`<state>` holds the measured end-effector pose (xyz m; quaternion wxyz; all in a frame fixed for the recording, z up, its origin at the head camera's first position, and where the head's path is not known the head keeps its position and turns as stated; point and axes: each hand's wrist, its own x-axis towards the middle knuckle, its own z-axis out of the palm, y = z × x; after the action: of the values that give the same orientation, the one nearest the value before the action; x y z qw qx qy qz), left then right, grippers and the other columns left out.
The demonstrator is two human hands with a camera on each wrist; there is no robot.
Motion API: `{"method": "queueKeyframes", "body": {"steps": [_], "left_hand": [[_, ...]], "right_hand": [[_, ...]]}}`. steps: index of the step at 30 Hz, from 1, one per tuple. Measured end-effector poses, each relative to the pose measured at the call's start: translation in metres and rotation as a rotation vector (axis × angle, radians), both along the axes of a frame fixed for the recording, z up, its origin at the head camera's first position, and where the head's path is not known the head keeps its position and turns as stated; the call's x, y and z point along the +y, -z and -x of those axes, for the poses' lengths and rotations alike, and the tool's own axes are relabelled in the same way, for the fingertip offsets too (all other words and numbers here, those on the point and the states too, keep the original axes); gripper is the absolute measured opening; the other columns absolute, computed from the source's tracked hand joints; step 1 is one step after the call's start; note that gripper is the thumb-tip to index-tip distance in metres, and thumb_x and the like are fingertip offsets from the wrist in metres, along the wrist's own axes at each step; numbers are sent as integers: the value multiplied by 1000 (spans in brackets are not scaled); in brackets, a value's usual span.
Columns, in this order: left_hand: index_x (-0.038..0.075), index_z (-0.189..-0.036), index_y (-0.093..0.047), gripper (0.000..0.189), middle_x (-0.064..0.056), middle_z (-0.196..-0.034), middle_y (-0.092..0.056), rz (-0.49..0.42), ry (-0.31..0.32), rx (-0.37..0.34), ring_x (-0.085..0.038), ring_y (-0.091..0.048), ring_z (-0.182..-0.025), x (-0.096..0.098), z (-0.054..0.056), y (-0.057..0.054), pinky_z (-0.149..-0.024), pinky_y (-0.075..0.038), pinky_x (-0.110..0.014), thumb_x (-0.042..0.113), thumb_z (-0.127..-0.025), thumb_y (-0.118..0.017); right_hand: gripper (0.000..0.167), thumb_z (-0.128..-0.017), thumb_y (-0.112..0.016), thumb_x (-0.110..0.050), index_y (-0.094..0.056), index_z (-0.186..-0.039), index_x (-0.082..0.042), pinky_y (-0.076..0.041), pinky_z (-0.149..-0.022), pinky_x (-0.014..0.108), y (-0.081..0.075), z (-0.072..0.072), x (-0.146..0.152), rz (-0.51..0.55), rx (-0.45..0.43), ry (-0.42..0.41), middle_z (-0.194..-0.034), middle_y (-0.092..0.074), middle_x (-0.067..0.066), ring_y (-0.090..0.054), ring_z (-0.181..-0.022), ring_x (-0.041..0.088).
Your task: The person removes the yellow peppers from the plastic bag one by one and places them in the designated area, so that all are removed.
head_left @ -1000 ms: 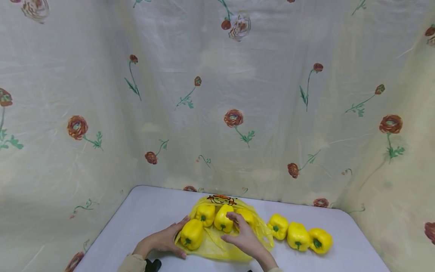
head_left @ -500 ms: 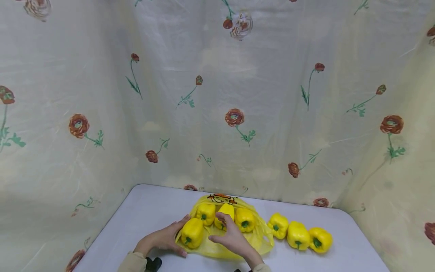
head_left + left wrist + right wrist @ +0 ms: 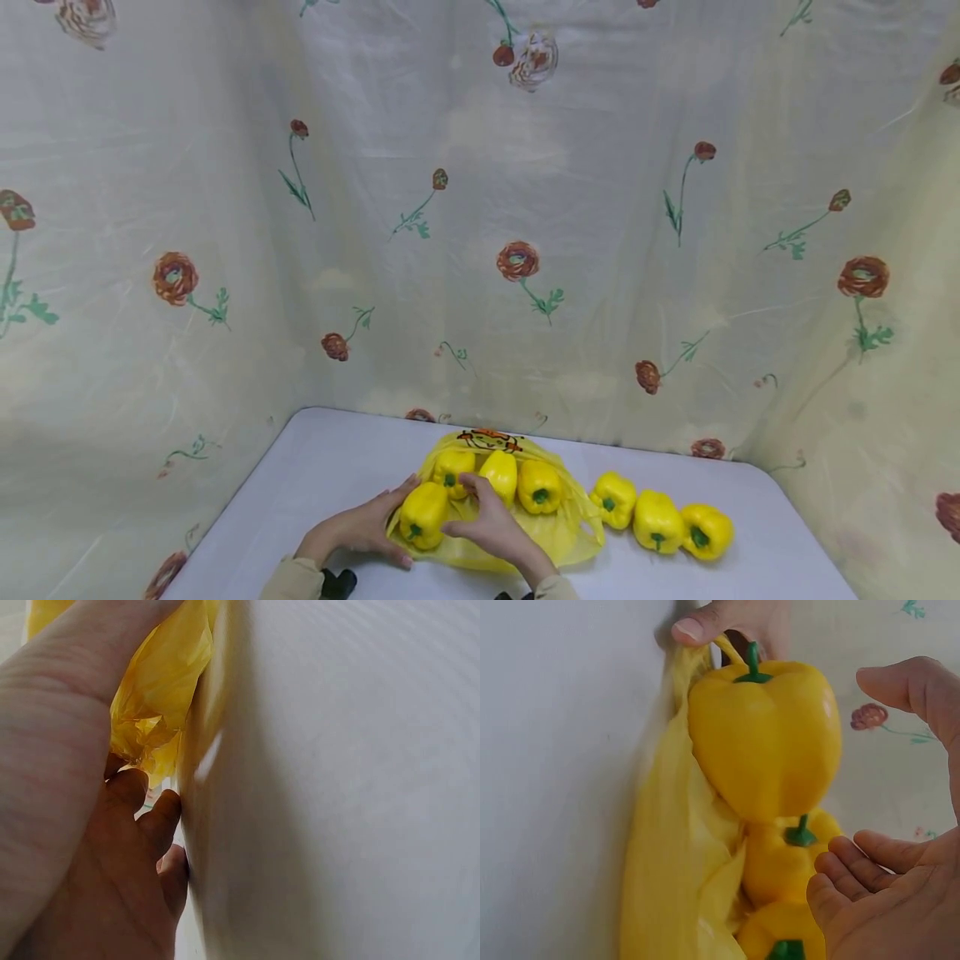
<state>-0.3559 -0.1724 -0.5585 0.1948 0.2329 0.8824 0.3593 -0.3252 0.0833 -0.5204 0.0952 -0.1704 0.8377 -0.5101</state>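
A thin yellow plastic bag (image 3: 573, 537) lies spread on the table, its mouth toward me. Within it sit several yellow bell peppers with green stems; the leftmost bell pepper (image 3: 424, 512) is nearest my left hand (image 3: 360, 525). That hand holds the bag's left edge, its thumb on the handle strap in the right wrist view and its other fingers behind. My right hand (image 3: 491, 527) hovers over the bag just right of the leftmost pepper, thumb and fingers spread apart and holding nothing. In the right wrist view that pepper (image 3: 769, 742) stands between both hands.
To the right of the bag, a row of yellow bell peppers (image 3: 658, 522) rests on the white table (image 3: 315, 454). A flower-printed curtain (image 3: 592, 333) encloses the table at the back and sides.
My right hand has moved left, from the right-hand pepper in the bag past the middle one toward the leftmost one. My left hand has stayed at the bag's left edge.
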Motion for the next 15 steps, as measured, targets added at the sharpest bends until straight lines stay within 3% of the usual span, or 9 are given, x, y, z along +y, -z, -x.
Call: {"method": "queueKeyframes", "body": {"steps": [15], "left_hand": [[17,-157,-9,120,-7,-164,-9,7,-12,-3,-39,-15,-148,0,1,2,-118,-12,-63,52,-68,-82]], "right_hand": [[90,-78,-79,-38,-32,-145,0,-29,-113,60,20,3,-17,-25,-47,-16,-148,-37,25,-37,-137,40]]}}
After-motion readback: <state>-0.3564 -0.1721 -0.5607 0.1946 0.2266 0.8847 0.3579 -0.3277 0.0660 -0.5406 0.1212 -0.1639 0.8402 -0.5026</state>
